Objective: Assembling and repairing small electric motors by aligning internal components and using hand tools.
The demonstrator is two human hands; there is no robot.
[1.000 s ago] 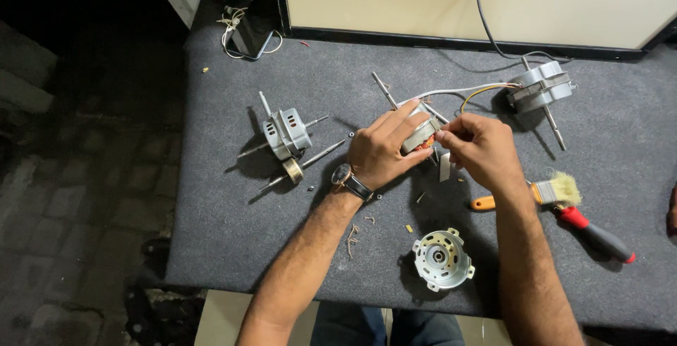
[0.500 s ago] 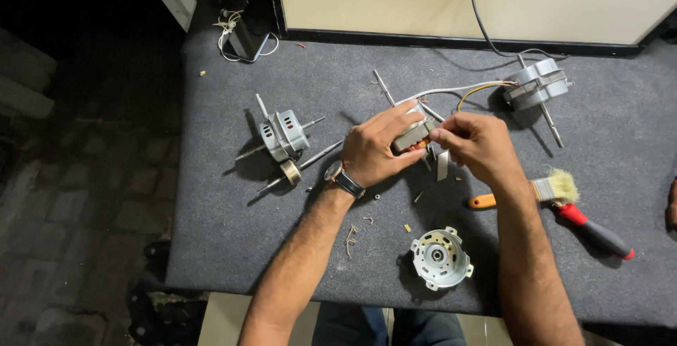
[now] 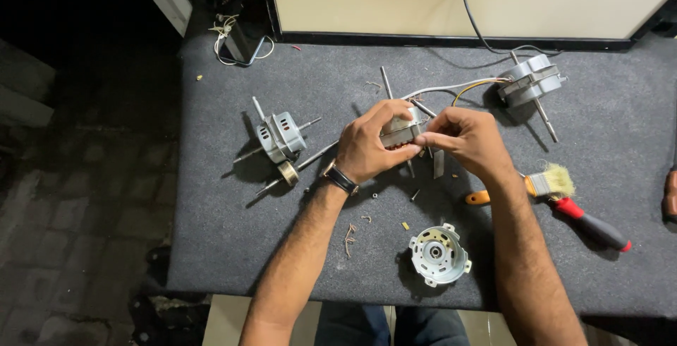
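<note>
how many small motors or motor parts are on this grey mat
4: one motor at the left, one wired motor at the upper right, a round end cover near the front edge, and a motor core gripped by both hands. Smaller bits may be hidden.

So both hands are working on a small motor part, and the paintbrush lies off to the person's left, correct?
Not quite. Both hands, left hand and right hand, do hold the motor part, but the head view shows the paintbrush lying to the person's right.

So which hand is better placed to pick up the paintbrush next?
Probably the right hand. The paintbrush lies on the mat just beside the right forearm, while the left hand grips the motor part on the far side.
</note>
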